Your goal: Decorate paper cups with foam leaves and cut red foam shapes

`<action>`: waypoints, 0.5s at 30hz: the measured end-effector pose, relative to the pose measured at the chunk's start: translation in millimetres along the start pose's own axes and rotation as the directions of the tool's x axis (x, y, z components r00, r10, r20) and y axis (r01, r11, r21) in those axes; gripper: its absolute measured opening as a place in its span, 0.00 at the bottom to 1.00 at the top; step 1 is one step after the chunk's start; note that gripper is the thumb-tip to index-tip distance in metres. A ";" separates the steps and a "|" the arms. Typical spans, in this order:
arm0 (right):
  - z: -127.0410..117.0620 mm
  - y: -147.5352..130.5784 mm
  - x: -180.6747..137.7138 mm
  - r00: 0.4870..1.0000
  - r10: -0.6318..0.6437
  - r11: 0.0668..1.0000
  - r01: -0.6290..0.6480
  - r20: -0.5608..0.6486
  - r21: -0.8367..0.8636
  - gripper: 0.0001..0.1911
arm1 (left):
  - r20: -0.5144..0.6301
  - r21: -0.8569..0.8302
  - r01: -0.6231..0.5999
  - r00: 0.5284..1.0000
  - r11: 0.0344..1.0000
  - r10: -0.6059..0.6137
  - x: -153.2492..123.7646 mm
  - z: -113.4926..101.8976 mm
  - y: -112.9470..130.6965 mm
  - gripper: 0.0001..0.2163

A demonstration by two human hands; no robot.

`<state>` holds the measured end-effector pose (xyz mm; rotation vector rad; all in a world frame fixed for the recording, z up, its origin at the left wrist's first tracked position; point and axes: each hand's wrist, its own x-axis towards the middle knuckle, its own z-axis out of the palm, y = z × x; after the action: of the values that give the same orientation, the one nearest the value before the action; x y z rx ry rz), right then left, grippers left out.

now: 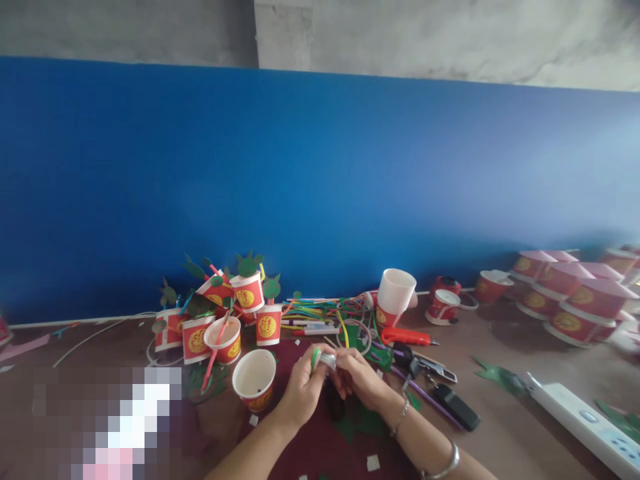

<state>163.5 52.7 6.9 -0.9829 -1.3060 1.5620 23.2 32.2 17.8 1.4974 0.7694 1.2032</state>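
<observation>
Above a dark red sheet (277, 440), my left hand (304, 383) and my right hand (363, 377) meet. My left fingers close around a small white item (327, 360) with a green part beside it; its kind is not clear. The fingertips of my right hand are pinched against the same white item. Just left of my left hand stands an open red-and-white paper cup (255, 377). Green paper pieces (360, 420) lie under and beside my right wrist. A dark object below my fingers is partly hidden.
Several cups with green cutouts (267, 323) are grouped at the left. Straws and pens (315, 327) lie behind my hands. To the right are a cup stack (395, 297), an orange-red cutter (407, 337), black keys (455, 403), a white power strip (585, 423) and pink-topped cups (580, 313).
</observation>
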 end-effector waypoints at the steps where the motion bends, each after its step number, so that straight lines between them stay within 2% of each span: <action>1: -0.5 0.5 0.3 1.000 0.000 1.000 0.000 0.002 0.001 0.11 | -0.001 0.025 -0.014 1.000 1.000 0.014 0.0 0.5 0.7 0.11; 4: -2.0 1.2 1.1 1.000 -0.007 1.000 0.007 0.014 0.001 0.11 | -0.003 0.063 -0.036 0.999 0.997 0.037 0.0 1.9 4.5 0.10; 9: -3.3 1.9 1.1 0.999 -0.010 1.000 0.009 0.032 0.014 0.11 | 0.033 0.023 -0.031 0.999 0.999 0.030 -0.6 3.7 8.6 0.10; 15: -1.2 3.2 0.9 1.000 -0.017 0.999 0.016 0.026 0.045 0.10 | 0.021 0.035 -0.021 1.000 0.999 0.021 -1.6 3.9 4.4 0.09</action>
<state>164.0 53.7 3.5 -0.9243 -1.2890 1.5896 25.9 28.2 21.5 1.5476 0.7665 1.1939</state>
